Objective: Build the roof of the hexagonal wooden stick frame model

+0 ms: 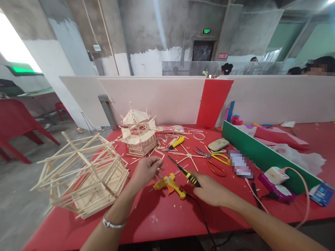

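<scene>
My left hand [146, 171] hovers over the red table [163, 214] with fingers pinched on a short wooden stick near its fingertips. My right hand [209, 188] grips the yellow-and-black handle of a thin pointed tool [183, 171] whose tip points up and left. A yellow glue gun [169, 185] lies on the table between both hands. A small stick pagoda [138, 133] stands behind my left hand. A large open stick frame [86, 173] sits at the table's left corner.
Loose sticks lie scattered around a yellow-handled cutter [175, 143], scissors [214, 156] and a remote-like object [218, 144]. A green divider [263, 157] runs on the right, with boxes and cables beyond it. White and red partition panels [168, 99] close the far side. Red chairs [12, 126] stand on the left.
</scene>
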Motion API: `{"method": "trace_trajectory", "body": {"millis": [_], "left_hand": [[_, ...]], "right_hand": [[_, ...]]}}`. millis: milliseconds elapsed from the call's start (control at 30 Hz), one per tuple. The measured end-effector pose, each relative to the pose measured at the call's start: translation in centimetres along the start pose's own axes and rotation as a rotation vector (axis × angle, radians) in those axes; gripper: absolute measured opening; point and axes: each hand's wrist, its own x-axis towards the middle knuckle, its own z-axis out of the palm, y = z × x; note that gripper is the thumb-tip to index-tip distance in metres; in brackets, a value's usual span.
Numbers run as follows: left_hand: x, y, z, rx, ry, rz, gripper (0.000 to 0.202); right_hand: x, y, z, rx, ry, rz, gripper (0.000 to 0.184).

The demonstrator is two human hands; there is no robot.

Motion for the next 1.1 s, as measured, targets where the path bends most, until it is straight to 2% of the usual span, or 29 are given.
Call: {"method": "trace_trajectory", "body": {"millis": [67,167,367,467,633,800,967,1100], "left_hand": [[-0.6,0.5,0.0,0.118,0.069,0.076,0.027],[-1.6,1.2,0.0,0.219,0.115,0.134,0.028],[-2.1,1.8,0.2,0.241,0.041,0.073,0.028],[-2.0,1.5,0.5,0.328,0.07,0.104,0.029],[-1.8,1.0,1.4,0.716,0.224,0.333,0.032],[-1.4,1.0,1.7,0.836,0.275,0.378,0.028],[-1.4,1.0,1.6,0.907,0.316,0.388,0.024],[-1.5,0.9,1.5,0.923,0.354,0.404,0.022]], "right_hand": [[0.9,-1.3,0.6,0.094,-0.011,-0.083,0.053],[2.1,-2.1,1.8,0.135,0.011,-0.109,0.055],[3.0,-2.1,2.6,0.103,0.036,-0.14,0.06],[2.8,-2.2,2.2,0.135,-0.008,-0.123,0.048],[2.7,-2.9,1.6,0.239,-0.122,-0.067,0.03],[3.0,-3.9,1.1,0.315,-0.181,-0.046,0.014],[3.3,-3.9,1.5,0.381,-0.199,-0.018,0.021],[3.5,-3.7,2.1,0.373,-0.155,0.015,0.03]]}}
